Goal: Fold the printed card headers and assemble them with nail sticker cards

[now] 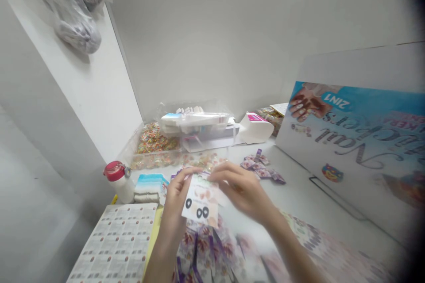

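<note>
In the middle of the view I see a small white printed card (202,205) with black ring shapes on its lower part and pale green shapes near its top. My left hand (177,194) is closed on its left edge. The bent fingers of my right hand (237,185) pinch at its top right corner, the thumb partly hidden. Below the card lie many purple and white printed packets (204,252), blurred toward the right. A smaller group of similar packets (260,168) rests beyond my right hand.
A sheet of printed labels (116,243) lies at left, near a red-capped bottle (121,181) and a stack of blue-white cards (151,183). Behind stands a clear bin of colourful small pieces (156,141). A large nail sticker box (358,141) stands right; pink sheets (332,243) lie before it.
</note>
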The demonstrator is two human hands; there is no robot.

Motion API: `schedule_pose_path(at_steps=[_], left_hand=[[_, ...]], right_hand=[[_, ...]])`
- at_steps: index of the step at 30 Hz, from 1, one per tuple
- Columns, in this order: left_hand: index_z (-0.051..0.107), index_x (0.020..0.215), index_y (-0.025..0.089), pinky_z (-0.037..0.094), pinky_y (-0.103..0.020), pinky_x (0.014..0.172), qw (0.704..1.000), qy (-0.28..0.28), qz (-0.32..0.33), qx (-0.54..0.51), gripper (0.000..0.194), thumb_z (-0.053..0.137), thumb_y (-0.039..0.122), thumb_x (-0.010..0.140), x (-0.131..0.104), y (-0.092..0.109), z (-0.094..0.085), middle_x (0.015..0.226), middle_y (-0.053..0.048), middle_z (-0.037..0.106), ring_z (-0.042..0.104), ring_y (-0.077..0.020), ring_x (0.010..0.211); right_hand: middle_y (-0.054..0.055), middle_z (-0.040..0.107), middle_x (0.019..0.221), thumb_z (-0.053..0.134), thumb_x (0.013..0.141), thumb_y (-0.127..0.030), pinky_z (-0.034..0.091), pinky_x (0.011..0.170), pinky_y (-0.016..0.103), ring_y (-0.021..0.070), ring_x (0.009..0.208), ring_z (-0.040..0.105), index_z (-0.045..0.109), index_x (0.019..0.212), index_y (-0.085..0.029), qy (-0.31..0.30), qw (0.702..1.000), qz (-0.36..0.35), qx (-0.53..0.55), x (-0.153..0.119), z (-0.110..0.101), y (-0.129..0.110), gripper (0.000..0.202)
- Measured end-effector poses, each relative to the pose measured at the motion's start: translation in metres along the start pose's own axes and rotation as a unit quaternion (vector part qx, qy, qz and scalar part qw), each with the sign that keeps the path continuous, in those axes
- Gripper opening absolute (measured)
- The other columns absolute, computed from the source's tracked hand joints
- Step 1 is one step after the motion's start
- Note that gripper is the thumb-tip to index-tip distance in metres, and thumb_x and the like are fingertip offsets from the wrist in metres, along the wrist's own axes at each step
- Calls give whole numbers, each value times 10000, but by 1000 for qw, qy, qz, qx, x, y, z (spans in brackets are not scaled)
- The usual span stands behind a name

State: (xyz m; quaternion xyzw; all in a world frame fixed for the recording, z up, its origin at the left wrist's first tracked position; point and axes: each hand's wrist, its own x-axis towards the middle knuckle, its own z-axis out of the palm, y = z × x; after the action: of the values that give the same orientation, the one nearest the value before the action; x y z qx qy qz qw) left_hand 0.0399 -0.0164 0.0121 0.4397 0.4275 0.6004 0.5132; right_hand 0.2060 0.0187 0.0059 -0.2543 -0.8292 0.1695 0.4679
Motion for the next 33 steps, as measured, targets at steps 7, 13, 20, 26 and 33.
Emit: schedule_pose_path(at_steps=[7, 13, 20, 26, 33], left_hand=[[641, 758, 186, 412, -205, 515, 999, 34, -24, -8, 160, 559, 324, 762, 1, 1, 4, 655, 18, 634, 575, -135, 564], [673, 759, 180, 476, -238, 601, 991, 85, 54, 85, 300, 559, 454, 809, -5, 5, 5, 717, -23, 681, 642, -197, 721], [660, 927, 146, 530, -326, 785, 991, -12, 133, 29, 576, 480, 673, 782, -6, -4, 3, 959, -102, 693, 653, -248, 896], [619, 1112, 195, 505, -269, 842, 984, -20, 132, 120, 321, 609, 364, 839, -7, -7, 5, 1037, -67, 696, 651, -200, 937], [396, 1327, 272, 550, -316, 808, 997, -28, 63, 17, 547, 620, 281, 827, -5, -4, 7, 960, -35, 721, 685, -191, 878]], right_hand=[[87, 646, 1093, 460, 851, -104, 518, 774, 351, 209, 949, 620, 636, 1121, -251, -48, 997, -25, -58, -7, -9, 2, 355], [63, 602, 1167, 628, 832, -273, 504, 821, 347, 218, 1068, 572, 673, 1109, -325, -38, 999, 12, -11, -5, -9, 7, 286], [57, 631, 1000, 637, 821, -315, 482, 729, 309, 203, 891, 605, 720, 749, -233, 95, 977, 137, 131, 1, 6, 4, 137], [1, 597, 893, 687, 750, -280, 436, 541, 210, 103, 627, 571, 541, 902, -230, 100, 896, 265, 341, 4, 14, -3, 217], [8, 586, 885, 612, 829, -260, 426, 569, 235, 116, 655, 560, 620, 929, -241, 153, 946, 199, 203, 3, 18, -7, 102]])
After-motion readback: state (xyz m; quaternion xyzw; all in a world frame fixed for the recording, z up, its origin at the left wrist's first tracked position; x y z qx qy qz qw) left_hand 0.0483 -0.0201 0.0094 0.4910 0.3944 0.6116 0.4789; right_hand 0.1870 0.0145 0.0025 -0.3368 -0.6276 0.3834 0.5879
